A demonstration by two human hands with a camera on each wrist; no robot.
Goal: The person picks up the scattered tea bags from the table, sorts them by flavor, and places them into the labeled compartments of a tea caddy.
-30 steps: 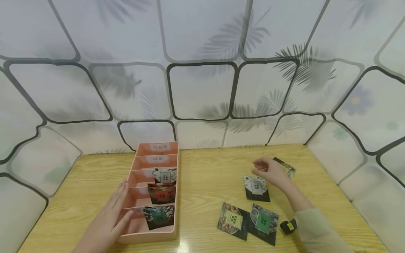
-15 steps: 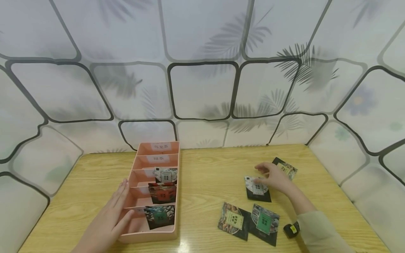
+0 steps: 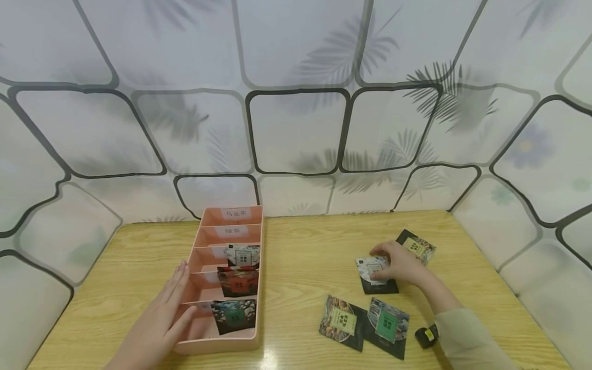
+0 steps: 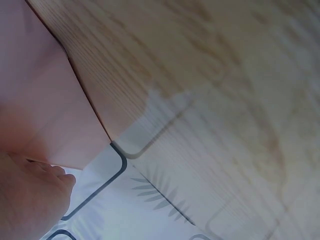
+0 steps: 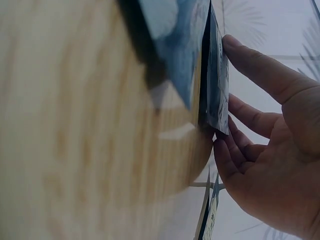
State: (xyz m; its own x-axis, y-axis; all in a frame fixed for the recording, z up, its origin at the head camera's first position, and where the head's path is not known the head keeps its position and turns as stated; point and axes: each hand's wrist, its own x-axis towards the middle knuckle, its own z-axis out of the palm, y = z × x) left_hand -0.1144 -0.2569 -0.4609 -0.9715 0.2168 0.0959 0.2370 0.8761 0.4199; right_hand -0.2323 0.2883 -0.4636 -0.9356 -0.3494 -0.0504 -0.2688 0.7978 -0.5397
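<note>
Right hand (image 3: 399, 262) spread wide, it had the thumb on the face of a white-labelled sachet (image 3: 366, 272) and bent fingers at its far edge; I could not tell whether the sachet was flat on the wood-grain table (image 3: 300, 246) or slightly raised. Just beyond that hand I saw 1 yellow-labelled sachet (image 3: 418, 247). Nearer the person, 2 others touched: a yellow-fronted packet (image 3: 343, 322) and a green-fronted packet (image 3: 387, 326). A small black object (image 3: 426, 336) sat beside the sleeve (image 3: 467, 334). Across the table, the left hand (image 3: 162, 313) rested, fingers extended, along the side of a pink tray (image 3: 217, 346). Of its 5 compartments, the nearest 3 each held 1 packet: green (image 3: 235, 317) closest, then red (image 3: 238, 283), then white (image 3: 242, 256). Behind everything I had a leaf-patterned backdrop (image 3: 296, 133).
</note>
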